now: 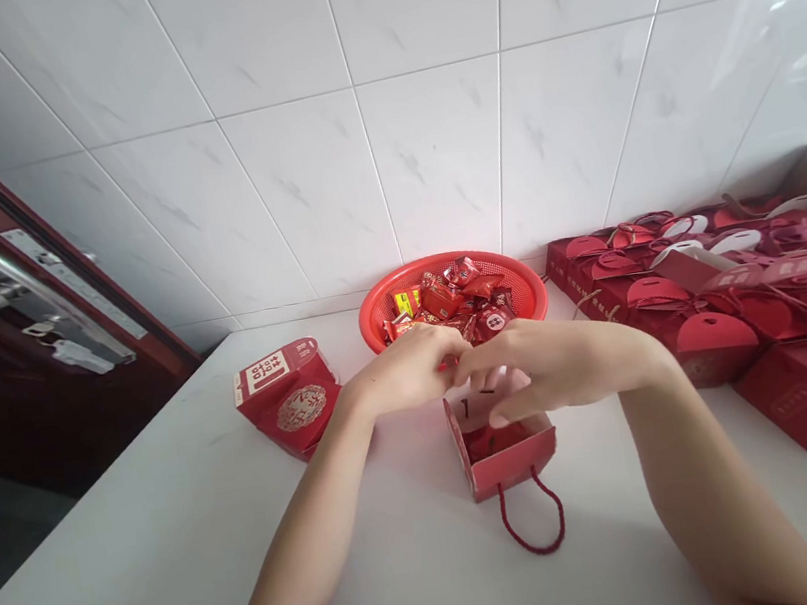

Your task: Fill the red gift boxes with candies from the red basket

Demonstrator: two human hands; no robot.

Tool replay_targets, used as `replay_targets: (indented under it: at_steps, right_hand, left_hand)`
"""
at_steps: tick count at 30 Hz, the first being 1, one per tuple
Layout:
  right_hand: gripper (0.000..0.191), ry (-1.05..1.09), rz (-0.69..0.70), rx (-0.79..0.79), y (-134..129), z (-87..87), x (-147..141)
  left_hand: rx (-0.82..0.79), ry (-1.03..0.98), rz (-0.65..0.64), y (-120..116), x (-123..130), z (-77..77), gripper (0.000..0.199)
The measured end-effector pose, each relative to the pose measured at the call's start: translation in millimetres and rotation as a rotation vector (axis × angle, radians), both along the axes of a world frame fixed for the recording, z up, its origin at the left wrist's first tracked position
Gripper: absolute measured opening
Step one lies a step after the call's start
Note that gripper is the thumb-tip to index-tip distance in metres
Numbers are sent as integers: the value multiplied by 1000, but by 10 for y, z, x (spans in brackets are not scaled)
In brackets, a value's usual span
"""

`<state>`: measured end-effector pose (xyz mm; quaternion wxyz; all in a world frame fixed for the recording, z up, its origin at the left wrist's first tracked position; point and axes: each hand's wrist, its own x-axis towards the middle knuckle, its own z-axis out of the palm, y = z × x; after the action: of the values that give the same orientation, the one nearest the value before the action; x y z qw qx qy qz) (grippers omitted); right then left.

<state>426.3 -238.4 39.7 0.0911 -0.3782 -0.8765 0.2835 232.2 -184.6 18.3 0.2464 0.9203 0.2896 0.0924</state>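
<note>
A small red gift box point(515, 465) stands with its top open on the white table, its dark red cord handle point(538, 550) lying toward me. Over the box's far side is my right hand point(560, 360), thumb apart from the loosely bent fingers; I make out nothing held in it. My left hand point(417, 366) is closed, knuckles up, at the near rim of a red plastic basket point(528, 294). Its fingertips, hidden from view, meet the right hand's fingers. Red-wrapped candies point(440, 299) fill the basket, with a yellow packet point(407, 300) among them.
On the left, another red gift box point(289, 400) with gold print lies tilted. Many red gift boxes point(704, 283) crowd the right side. White wall tiles point(442, 155) rise behind the table point(412, 564). A dark red door point(0, 343) with a metal handle is at far left.
</note>
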Motion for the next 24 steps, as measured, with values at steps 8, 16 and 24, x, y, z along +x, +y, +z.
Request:
replay_targets:
  at_steps: [8,16,24]
  right_hand:
    - [26,131,-24,153,-105,138,122]
    - [30,121,-122,133,-270,-144,295]
    - [34,137,-486,280,-506,-898,462]
  left_hand:
    - [86,19,-11,45,-10,-31,26]
    - [72,95,47,79,-15,-36,24]
    - [20,53,-12,52,-8,-53,29]
